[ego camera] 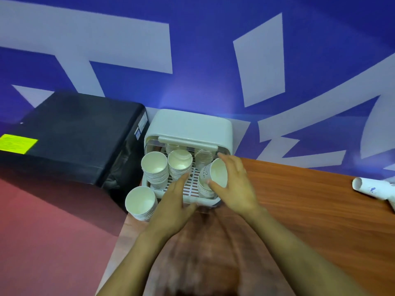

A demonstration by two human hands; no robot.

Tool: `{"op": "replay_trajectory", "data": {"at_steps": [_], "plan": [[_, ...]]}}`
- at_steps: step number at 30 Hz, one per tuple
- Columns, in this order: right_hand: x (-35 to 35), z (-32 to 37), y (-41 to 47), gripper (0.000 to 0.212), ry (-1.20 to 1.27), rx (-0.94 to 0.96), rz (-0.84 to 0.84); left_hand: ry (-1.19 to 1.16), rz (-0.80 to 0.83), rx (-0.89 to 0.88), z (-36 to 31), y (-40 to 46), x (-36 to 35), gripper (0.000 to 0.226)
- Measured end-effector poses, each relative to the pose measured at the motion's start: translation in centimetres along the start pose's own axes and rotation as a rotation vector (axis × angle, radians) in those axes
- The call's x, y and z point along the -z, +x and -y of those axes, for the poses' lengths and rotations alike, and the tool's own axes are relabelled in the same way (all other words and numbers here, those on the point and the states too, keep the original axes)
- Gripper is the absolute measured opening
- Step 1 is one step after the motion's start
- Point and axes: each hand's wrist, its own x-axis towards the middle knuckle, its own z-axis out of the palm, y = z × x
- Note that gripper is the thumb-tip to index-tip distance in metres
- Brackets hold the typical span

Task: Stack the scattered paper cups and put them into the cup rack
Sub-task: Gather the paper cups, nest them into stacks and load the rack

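Observation:
A white cup rack (188,129) with a pulled-out slatted tray (193,185) stands at the wooden table's far left corner. Several stacks of white paper cups stand on the tray, among them one at its left (154,165) and one in the middle (180,161). My right hand (235,186) grips a tilted paper cup (217,173) over a stack at the tray's right (205,190). My left hand (174,205) lies with straight fingers on the tray's front. Another cup stack (140,202) stands on the table, left of the tray.
A black box (70,133) with a yellow label sits left of the rack. A rolled white paper (372,186) lies at the table's right edge. A blue and white wall rises behind. Red floor shows at the left.

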Motion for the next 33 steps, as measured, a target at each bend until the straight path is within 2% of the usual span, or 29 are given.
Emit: {"op": "replay_trajectory", "data": {"at_steps": [2, 5, 8, 10, 14, 20, 25, 33], "plan": [[-1.0, -0.5, -0.1, 0.078, -0.102, -0.045, 0.079, -0.010, -0.003, 0.003, 0.1, 0.0, 0.0, 0.080], [-2.1, -1.6, -0.5, 0.098, -0.236, -0.158, 0.279, -0.012, -0.002, -0.012, 0.1, 0.1, 0.0, 0.078], [-2.0, -2.8, -0.7, 0.111, -0.251, -0.248, 0.422, -0.009, 0.012, -0.011, 0.2, 0.2, -0.1, 0.078], [-1.4, -3.2, -0.9, 0.112, -0.213, -0.263, 0.441, 0.000, 0.026, -0.002, 0.2, 0.3, -0.1, 0.078], [1.0, -3.5, -2.5, 0.100, -0.143, -0.257, 0.365, 0.044, 0.050, -0.034, -0.2, 0.4, -0.4, 0.078], [4.7, -6.1, -7.4, 0.073, -0.172, -0.346, 0.430, 0.028, 0.100, -0.115, -1.6, 0.7, -2.6, 0.074], [7.9, -8.8, -10.4, 0.051, -0.164, -0.392, 0.389, 0.071, 0.187, -0.107, -3.3, -1.6, -6.2, 0.052], [16.5, -17.5, -16.7, 0.041, -0.068, -0.410, 0.358, 0.204, 0.205, -0.165, -10.2, -3.6, -15.3, 0.042]]}}
